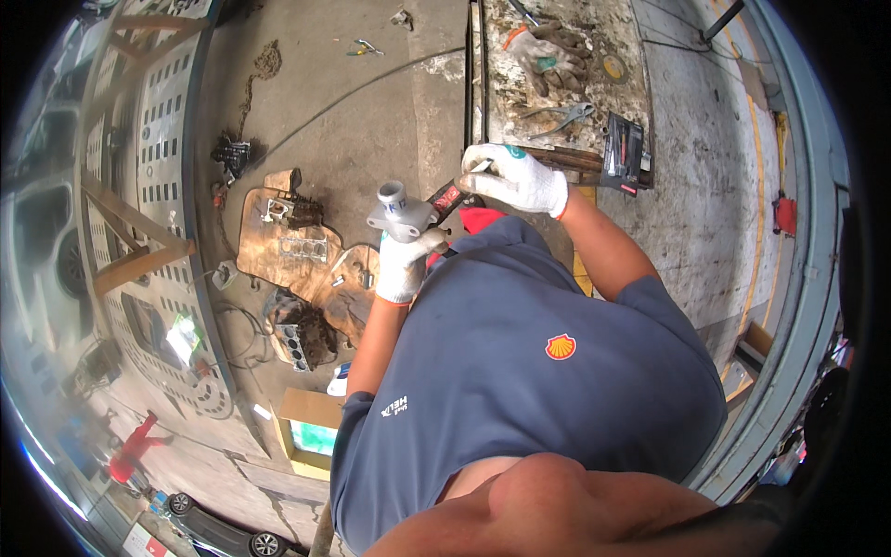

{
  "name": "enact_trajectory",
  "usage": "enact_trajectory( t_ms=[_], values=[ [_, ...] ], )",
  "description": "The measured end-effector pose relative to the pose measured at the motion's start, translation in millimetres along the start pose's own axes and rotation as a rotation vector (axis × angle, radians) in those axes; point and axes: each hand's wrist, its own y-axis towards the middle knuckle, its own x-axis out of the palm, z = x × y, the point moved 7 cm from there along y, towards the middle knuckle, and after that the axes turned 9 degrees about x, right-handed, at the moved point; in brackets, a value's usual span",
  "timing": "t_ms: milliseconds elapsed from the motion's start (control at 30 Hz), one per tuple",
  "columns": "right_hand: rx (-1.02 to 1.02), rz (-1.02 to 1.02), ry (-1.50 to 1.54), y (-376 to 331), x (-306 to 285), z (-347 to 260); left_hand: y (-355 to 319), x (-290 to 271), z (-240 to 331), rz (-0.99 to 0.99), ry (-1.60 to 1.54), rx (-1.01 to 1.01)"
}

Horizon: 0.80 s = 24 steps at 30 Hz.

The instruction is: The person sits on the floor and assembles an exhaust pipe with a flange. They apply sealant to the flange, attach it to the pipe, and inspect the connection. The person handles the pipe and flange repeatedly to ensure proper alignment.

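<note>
While we stand over the concrete floor [371, 121], the dirty workbench [575, 102] lies ahead with pliers [561, 116], spare gloves [557, 56] and a tool case [624, 153] on it. Down to our left, cardboard sheets [278, 251] carry engine parts and a gasket [303, 248], so the dismantling looks well along. Our gloved left hand [406, 265] is closed around a grey metal housing [399, 215], held up before our chest. Our gloved right hand [515, 178] pinches a small slim tool [480, 167] just beside it, not yet touching; work on the housing seems barely begun.
</note>
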Motion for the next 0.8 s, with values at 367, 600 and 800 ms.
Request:
enact_trajectory(
  t_ms=[367, 600, 800],
  values=[
    [0.258, 0.107, -0.205, 1.8, -7.4, -11.3, 4.6, -13.9, 1.3, -0.050, 0.450, 0.179],
    [-0.047, -0.043, -0.215, -0.3, -9.7, -18.7, -1.2, -1.3, 3.9, -0.016, 0.103, 0.031],
    [-0.245, -0.052, -0.128, -6.3, -13.8, -37.8, -3.5, 3.0, 6.6, -0.015, 0.056, 0.032]
  ],
)
